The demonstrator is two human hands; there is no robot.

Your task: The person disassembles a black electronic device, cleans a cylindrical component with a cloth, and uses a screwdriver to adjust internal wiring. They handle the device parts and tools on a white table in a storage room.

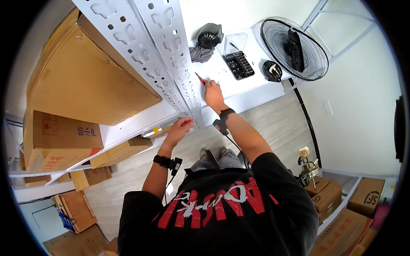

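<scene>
My right hand (213, 94) reaches over the white shelf top (222, 90), its fingers closed at the end of a slim red tool with a dark pointed tip (200, 79). Whether it is a screwdriver or a knife is too small to tell. My left hand (181, 129) hangs beside the foot of the perforated metal upright (188, 91), fingers loosely bent, with no held thing visible. Beyond my right hand lies a black bit case (239, 65) with its clear lid raised. A round black part with a pale piece on it (272, 71) sits right of the case.
A black fan grille (314, 51) leans at the back right. A dark motor-like part (209, 36) stands on grey cloth (201, 54). Cardboard boxes (94, 81) fill the left shelves; more boxes (326, 200) are at lower right. A fan-motor-like metal part (309, 170) stands at right.
</scene>
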